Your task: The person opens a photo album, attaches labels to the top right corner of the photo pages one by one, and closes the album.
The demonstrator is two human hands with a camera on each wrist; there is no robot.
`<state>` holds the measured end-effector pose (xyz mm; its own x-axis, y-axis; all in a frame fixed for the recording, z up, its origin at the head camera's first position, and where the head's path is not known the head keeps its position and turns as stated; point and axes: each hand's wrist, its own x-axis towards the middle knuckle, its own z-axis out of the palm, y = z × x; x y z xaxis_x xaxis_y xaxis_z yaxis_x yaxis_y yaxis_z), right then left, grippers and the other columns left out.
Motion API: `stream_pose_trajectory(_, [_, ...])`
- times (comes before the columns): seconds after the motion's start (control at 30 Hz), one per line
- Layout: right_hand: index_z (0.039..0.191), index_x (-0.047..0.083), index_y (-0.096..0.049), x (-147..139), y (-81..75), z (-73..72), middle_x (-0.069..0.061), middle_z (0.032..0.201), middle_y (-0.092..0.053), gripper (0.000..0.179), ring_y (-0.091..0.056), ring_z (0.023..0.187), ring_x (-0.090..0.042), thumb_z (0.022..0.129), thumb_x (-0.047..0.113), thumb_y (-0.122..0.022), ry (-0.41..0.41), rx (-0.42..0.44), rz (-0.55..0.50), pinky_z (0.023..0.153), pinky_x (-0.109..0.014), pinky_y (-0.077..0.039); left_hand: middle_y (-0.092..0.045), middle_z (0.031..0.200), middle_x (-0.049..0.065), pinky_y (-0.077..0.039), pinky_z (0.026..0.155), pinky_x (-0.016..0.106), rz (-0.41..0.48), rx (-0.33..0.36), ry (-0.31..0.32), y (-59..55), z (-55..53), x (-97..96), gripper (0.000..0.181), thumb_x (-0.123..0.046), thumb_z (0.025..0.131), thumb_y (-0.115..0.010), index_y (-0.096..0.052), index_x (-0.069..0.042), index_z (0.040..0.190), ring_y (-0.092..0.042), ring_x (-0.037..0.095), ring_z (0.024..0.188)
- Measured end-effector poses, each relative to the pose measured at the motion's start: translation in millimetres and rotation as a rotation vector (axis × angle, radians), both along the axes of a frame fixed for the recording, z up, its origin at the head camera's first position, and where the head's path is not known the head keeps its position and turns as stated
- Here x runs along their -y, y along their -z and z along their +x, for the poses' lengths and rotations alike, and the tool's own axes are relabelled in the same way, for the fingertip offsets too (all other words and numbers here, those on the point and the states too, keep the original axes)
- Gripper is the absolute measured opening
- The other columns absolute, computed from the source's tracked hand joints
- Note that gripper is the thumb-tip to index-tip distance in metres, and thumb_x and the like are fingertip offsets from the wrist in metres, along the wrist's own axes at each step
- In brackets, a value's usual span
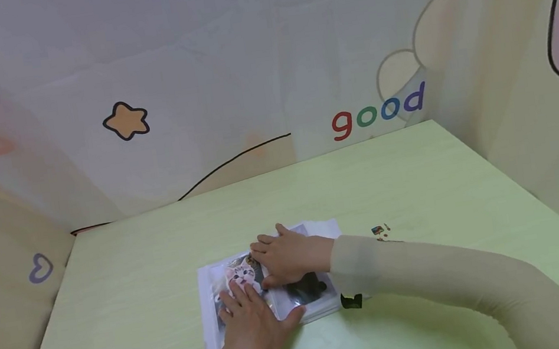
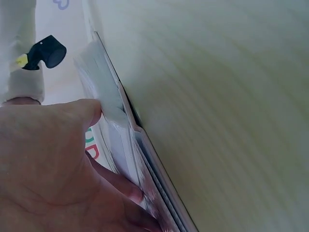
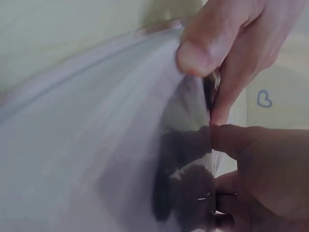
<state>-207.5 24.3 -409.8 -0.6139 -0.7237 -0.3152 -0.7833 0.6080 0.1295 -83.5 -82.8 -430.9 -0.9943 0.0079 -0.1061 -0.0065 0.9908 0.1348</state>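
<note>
An open photo album (image 1: 210, 327) with clear sleeves lies on the pale green table. Its left page shows a kitten photo (image 1: 242, 273), its right page a dark picture (image 1: 307, 288). My left hand (image 1: 253, 327) rests spread over the lower left page, its thumb reaching across to the right page's near edge. Just beyond it, my right hand (image 1: 291, 256) lies across the middle of the album, fingers extended towards the kitten photo. In the right wrist view, the glossy sleeve (image 3: 183, 159) curves up to the right hand (image 3: 270, 169), with the left hand (image 3: 231, 34) beside it.
The table (image 1: 149, 240) meets patterned cloth walls (image 1: 245, 84) at the back and sides. Small coloured marks (image 1: 378, 231) show beyond my right forearm. A black and yellow piece (image 1: 351, 301) appears below the right sleeve (image 1: 420, 262).
</note>
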Motion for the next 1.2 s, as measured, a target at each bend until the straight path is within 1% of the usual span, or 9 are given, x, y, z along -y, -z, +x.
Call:
stream_pose_trajectory(0.1, [0.161, 0.014, -0.037, 2, -1.3, -1.9, -0.001, 0.167, -0.032, 0.076, -0.026, 0.155, -0.021, 0.103, 0.061, -0.050, 0.027, 0.019, 0.003, 0.123, -0.055, -0.022, -0.033, 0.149, 0.048, -0.036, 0.109, 0.068, -0.027, -0.004, 0.009, 0.2, -0.1, 0.7, 0.118, -0.079, 0.087, -0.057, -0.042, 0.023, 0.143, -0.030, 0.065, 0.139])
stream_pose_trajectory(0.2, [0.162, 0.014, -0.036, 4, 1.9, -6.5, -0.001, 0.168, -0.030, 0.077, -0.024, 0.155, -0.021, 0.102, 0.061, -0.051, 0.047, 0.055, -0.008, 0.123, -0.056, -0.021, -0.035, 0.148, 0.047, -0.036, 0.109, 0.067, -0.051, -0.013, 0.018, 0.4, -0.4, 1.3, 0.118, -0.080, 0.086, -0.056, -0.043, 0.022, 0.143, -0.032, 0.065, 0.138])
stream_pose_trajectory(0.37, [0.161, 0.011, -0.037, -1, 3.2, -12.5, -0.005, 0.167, -0.031, 0.075, -0.024, 0.155, -0.022, 0.103, 0.056, -0.054, 0.060, 0.110, -0.110, 0.123, -0.056, -0.020, -0.039, 0.146, 0.047, -0.039, 0.107, 0.066, -0.097, -0.049, 0.032, 0.8, 0.2, 1.1, 0.118, -0.081, 0.086, -0.056, -0.045, 0.022, 0.141, -0.036, 0.064, 0.136])
stream_pose_trajectory(0.43, [0.160, 0.010, -0.040, -4, -1.3, -9.6, -0.006, 0.166, -0.033, 0.070, -0.025, 0.155, -0.023, 0.105, 0.051, -0.054, 0.058, 0.115, -0.152, 0.123, -0.055, -0.021, -0.040, 0.146, 0.046, -0.040, 0.107, 0.066, -0.101, -0.057, 0.032, 1.2, 0.5, 1.0, 0.118, -0.081, 0.085, -0.056, -0.045, 0.022, 0.141, -0.037, 0.064, 0.135])
stream_pose_trajectory(0.53, [0.158, 0.010, -0.043, -7, -7.5, -0.1, -0.006, 0.164, -0.037, 0.063, -0.029, 0.154, -0.023, 0.107, 0.046, -0.053, 0.035, 0.104, -0.172, 0.123, -0.053, -0.022, -0.039, 0.146, 0.046, -0.039, 0.107, 0.066, -0.095, -0.059, 0.025, 1.9, 0.9, 1.3, 0.119, -0.082, 0.084, -0.056, -0.045, 0.022, 0.141, -0.036, 0.064, 0.136])
stream_pose_trajectory(0.67, [0.155, 0.011, -0.048, -6, -8.0, 15.3, -0.004, 0.162, -0.041, 0.057, -0.033, 0.152, -0.020, 0.108, 0.043, -0.051, -0.007, 0.095, -0.153, 0.122, -0.055, -0.026, -0.038, 0.146, 0.047, -0.038, 0.107, 0.067, -0.075, -0.067, 0.017, 2.2, 1.1, 1.3, 0.120, -0.082, 0.084, -0.056, -0.044, 0.023, 0.141, -0.036, 0.064, 0.136])
stream_pose_trajectory(0.83, [0.156, 0.012, -0.046, -4, -4.1, 28.0, -0.002, 0.164, -0.037, 0.058, -0.029, 0.153, -0.016, 0.107, 0.043, -0.053, -0.001, 0.070, -0.082, 0.121, -0.056, -0.025, -0.038, 0.147, 0.047, -0.037, 0.108, 0.066, -0.059, -0.061, 0.014, 2.7, 1.1, -0.1, 0.120, -0.081, 0.084, -0.058, -0.043, 0.023, 0.142, -0.036, 0.063, 0.137])
stream_pose_trajectory(1.0, [0.160, 0.013, -0.040, -3, -6.3, 33.4, 0.000, 0.167, -0.031, 0.064, -0.023, 0.155, -0.015, 0.106, 0.046, -0.053, 0.022, 0.064, -0.037, 0.123, -0.057, -0.021, -0.035, 0.149, 0.047, -0.036, 0.110, 0.066, -0.058, -0.042, 0.007, 2.6, 1.3, -0.8, 0.123, -0.084, 0.084, -0.055, -0.041, 0.022, 0.144, -0.033, 0.063, 0.139])
stream_pose_trajectory(1.2, [0.161, 0.014, -0.038, -2, -7.3, 31.8, 0.001, 0.168, -0.029, 0.067, -0.022, 0.155, -0.015, 0.106, 0.050, -0.051, 0.018, 0.048, -0.006, 0.123, -0.056, -0.019, -0.035, 0.149, 0.046, -0.036, 0.110, 0.066, -0.063, -0.046, 0.008, 3.0, 1.4, 0.1, 0.122, -0.084, 0.085, -0.053, -0.042, 0.022, 0.144, -0.034, 0.063, 0.139])
